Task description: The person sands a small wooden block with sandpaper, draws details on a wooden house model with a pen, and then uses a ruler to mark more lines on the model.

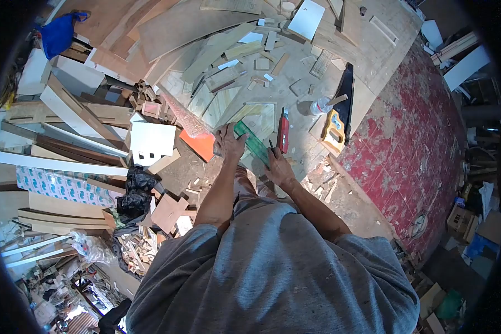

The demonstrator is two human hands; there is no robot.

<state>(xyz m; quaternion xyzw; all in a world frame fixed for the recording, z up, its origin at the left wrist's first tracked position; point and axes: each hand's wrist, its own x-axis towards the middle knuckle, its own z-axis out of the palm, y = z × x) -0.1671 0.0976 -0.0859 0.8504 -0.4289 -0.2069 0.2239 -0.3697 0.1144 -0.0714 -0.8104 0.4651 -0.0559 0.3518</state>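
Note:
A translucent green ruler-like strip (253, 144) lies slantwise across the board in front of me. My left hand (230, 140) is closed over its upper left end. My right hand (279, 167) is at its lower right end, its fingers pressed together around a thin dark stick that looks like a pencil (271, 146). Just right of the strip lies a red utility knife (283, 131). A pale square piece of wood (259, 113) rests beyond the strip. Farther right are a clear plastic bottle (320, 106) and a handsaw with a yellow handle (334, 131).
Wood offcuts (261, 64) and long boards (220, 50) cover the far side. At left are an orange sheet (197, 146), a white panel (152, 140) and stacked planks (67, 108). Wood scraps (321, 183) lie near my legs. Red flooring (403, 150) spreads out at right.

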